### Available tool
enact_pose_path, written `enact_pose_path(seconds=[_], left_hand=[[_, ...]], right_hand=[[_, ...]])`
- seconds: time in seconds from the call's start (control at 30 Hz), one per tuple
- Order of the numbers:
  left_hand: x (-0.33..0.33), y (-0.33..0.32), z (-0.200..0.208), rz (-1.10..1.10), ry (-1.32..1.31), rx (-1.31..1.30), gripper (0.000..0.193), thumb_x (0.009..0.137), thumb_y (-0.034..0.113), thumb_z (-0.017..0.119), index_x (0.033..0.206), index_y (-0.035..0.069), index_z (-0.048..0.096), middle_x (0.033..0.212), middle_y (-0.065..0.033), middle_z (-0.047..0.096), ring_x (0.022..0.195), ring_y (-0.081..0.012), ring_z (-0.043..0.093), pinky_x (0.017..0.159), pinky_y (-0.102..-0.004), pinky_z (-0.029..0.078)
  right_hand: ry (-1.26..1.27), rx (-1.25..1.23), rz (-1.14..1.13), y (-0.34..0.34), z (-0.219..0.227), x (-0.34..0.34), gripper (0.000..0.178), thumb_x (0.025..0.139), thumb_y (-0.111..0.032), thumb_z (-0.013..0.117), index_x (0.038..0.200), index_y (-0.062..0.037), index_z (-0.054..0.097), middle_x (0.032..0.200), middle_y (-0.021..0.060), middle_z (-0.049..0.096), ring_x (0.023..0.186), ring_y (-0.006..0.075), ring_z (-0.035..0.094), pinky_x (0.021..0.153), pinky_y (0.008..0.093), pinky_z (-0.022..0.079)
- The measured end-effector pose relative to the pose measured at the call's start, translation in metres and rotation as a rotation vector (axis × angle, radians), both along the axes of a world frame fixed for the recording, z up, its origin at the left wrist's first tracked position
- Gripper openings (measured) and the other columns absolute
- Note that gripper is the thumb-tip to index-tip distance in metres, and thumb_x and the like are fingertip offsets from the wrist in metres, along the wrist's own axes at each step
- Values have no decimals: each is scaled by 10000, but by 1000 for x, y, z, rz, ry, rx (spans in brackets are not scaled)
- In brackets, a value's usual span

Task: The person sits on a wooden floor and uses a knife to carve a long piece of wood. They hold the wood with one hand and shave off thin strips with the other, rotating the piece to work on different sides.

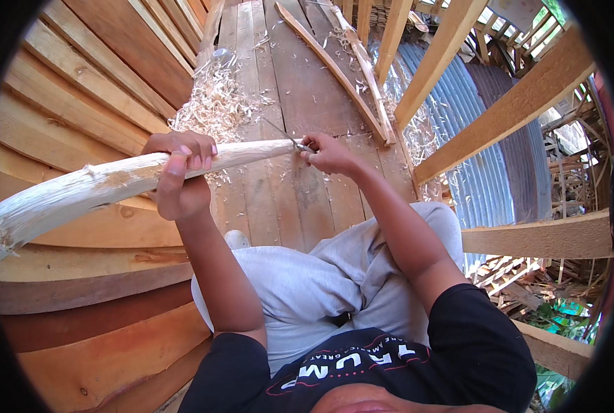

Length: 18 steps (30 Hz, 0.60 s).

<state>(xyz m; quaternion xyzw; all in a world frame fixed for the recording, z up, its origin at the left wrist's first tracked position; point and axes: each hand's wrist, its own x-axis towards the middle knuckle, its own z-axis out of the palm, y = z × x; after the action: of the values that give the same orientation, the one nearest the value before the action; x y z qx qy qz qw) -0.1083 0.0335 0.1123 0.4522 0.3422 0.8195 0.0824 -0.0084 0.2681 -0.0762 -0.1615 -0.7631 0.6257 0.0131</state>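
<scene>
A long, pale, peeled wooden pole (124, 172) runs from the left edge toward the middle, narrowing to its right end. My left hand (186, 168) is closed around it, fingers over the top and thumb showing. At the thin end, my right hand (327, 153) is closed on a knife (289, 137). Its narrow blade points away to the upper left and crosses the pole near the tip. Most of the knife's handle is hidden in my fingers.
Curled wood shavings (214, 103) heap on the plank floor (314, 89) beside the board wall (80, 82) on the left. Two long strips of wood, one of them a brown batten (334, 72), lie ahead. A timber railing (506, 103) stands right, with corrugated metal sheets (482, 179) beyond.
</scene>
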Motion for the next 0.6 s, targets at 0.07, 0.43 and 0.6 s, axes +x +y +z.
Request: enact_pose_path(seconds=[0.07, 0.43, 0.6], left_hand=[[-7, -8, -2, 5, 9, -7, 152, 809, 161, 537, 875, 28, 505, 665, -60, 462, 610, -172, 453, 660, -354, 418], [-18, -16, -5, -91, 129, -1, 216, 797, 231, 577, 886, 52, 496, 674, -46, 484, 603, -161, 465, 644, -349, 419], [-25, -23, -9, -140, 106, 21, 207, 802, 232, 575, 880, 58, 496, 664, -42, 487, 586, -158, 468, 643, -345, 420]], right_hand=[[-171, -106, -2, -11, 13, -2, 252, 904, -236, 580, 1019, -12, 576, 740, 86, 617, 478, 130, 502, 404, 311, 385], [-255, 329, -231, -64, 43, -20, 558, 989, -361, 283, 854, 56, 628, 841, 308, 636, 867, 489, 609, 821, 539, 446], [-205, 521, -343, -55, 3, -19, 514, 963, -284, 296, 829, 72, 641, 860, 324, 630, 859, 489, 609, 810, 534, 469]])
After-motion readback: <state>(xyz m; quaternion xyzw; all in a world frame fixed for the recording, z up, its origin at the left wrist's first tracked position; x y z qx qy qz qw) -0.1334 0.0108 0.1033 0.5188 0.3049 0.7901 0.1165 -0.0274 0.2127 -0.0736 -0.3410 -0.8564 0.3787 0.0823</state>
